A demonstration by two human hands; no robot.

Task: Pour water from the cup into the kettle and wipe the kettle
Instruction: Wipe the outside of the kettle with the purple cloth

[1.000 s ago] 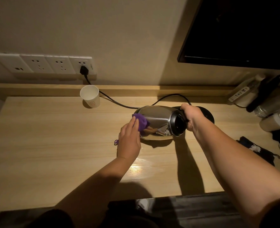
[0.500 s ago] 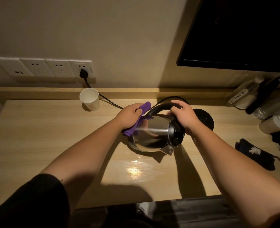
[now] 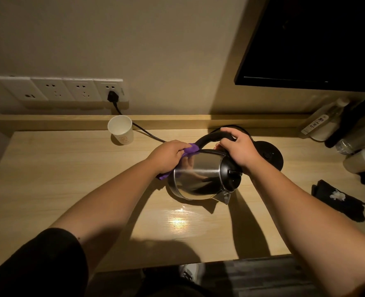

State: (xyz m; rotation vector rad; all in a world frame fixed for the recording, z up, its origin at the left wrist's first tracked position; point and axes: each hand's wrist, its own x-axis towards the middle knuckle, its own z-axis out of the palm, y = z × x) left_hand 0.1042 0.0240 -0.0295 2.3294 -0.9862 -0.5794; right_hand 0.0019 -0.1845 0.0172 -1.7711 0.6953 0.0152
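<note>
A steel kettle (image 3: 198, 176) with a black lid and black handle lies tilted on its side on the wooden desk (image 3: 48, 179), lid toward the right, spout toward me. My right hand (image 3: 240, 152) grips the kettle's handle at the top end. My left hand (image 3: 169, 156) holds a purple cloth (image 3: 191, 150) and presses it against the kettle's far left side near the handle. A white paper cup (image 3: 121, 130) stands upright at the back of the desk, left of the kettle.
The kettle's black base (image 3: 270, 156) sits behind my right hand, its cord running to the wall sockets (image 3: 61, 91). A black pouch (image 3: 340, 203) lies at the right. Bottles and jars (image 3: 348, 133) crowd the back right corner under a dark screen (image 3: 314, 41).
The kettle has been rolled so its handle now faces the wall and the spout faces me. My left hand with the cloth moved from the near side up to the kettle's far side.
</note>
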